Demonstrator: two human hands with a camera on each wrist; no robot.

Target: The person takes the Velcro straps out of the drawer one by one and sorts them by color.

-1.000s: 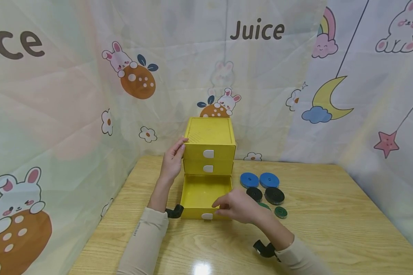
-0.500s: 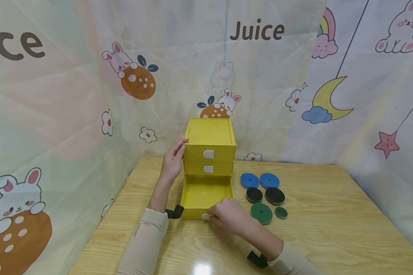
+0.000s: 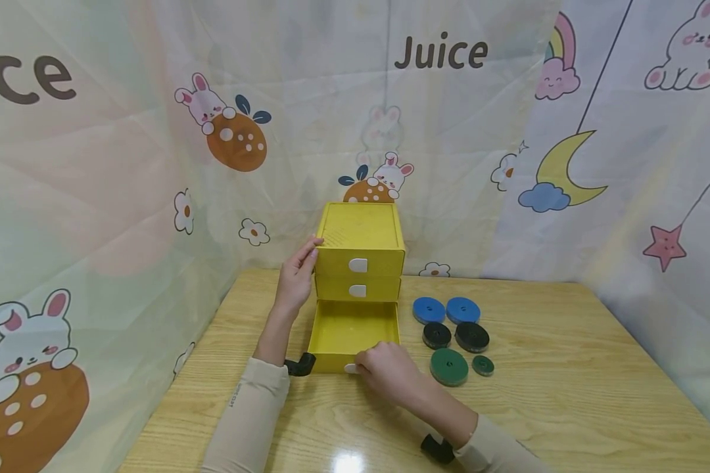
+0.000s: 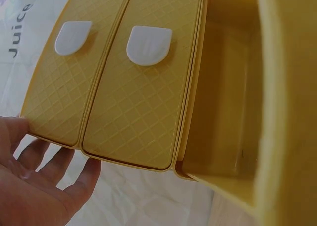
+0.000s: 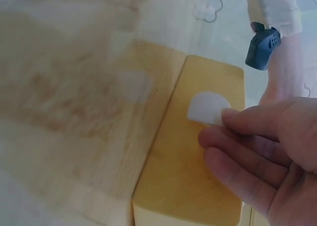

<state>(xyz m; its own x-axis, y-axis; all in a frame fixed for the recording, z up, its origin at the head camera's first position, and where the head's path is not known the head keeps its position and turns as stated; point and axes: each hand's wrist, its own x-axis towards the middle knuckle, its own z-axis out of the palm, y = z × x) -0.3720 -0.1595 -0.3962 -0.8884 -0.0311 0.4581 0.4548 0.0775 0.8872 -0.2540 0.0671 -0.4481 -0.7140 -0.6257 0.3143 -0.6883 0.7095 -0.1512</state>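
A yellow three-drawer cabinet [image 3: 362, 225] stands toward the back of the table, its bottom drawer [image 3: 355, 326] pulled out with nothing seen inside. My left hand [image 3: 296, 279] rests against the cabinet's left side, its thumb at the front corner of the upper drawer. In the left wrist view its fingertips [image 4: 92, 165] lie along the side wall. With thumb and index finger, my right hand [image 3: 388, 372] pinches the white handle [image 5: 207, 107] of the bottom drawer. The two upper drawers [image 4: 143, 97] are closed, each with its own white handle.
Right of the cabinet lie two blue discs [image 3: 428, 310], two black discs [image 3: 472, 337], a large green disc [image 3: 449, 367] and a small green disc [image 3: 483, 365]. A printed cloth [image 3: 307, 118] hangs behind and beside the wooden table [image 3: 568, 381].
The right hand has moved from over the drawer's right front down to its handle and pinches it. The bottom drawer has slid slightly inward. The left hand stays in place.
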